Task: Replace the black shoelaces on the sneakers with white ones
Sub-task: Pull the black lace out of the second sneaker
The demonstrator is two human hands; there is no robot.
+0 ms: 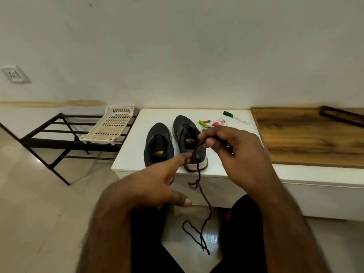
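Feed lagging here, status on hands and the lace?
Right hand pinches black lace, which hangs to floor. Left hand open, fingertip at lace. Both sneakers on white table, laceless. White laces not seen.

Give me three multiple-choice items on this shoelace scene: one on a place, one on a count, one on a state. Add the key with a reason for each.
1. Where does the cream plastic tray lie?
A. on the black metal rack
B. on the white table
C. on the floor

2. How many sneakers stand on the white table?
A. one
B. two
C. three

3. What is the right hand doing with the black shoelace?
A. resting flat, away from it
B. pinching it near the top while the rest hangs down
C. threading it through an eyelet

Key:
1 A, the tray sits across the rack's bars, left of the table.
2 B, the left sneaker and the right sneaker stand side by side.
3 B, fingertips grip the lace above the sneakers and its end dangles toward the floor.
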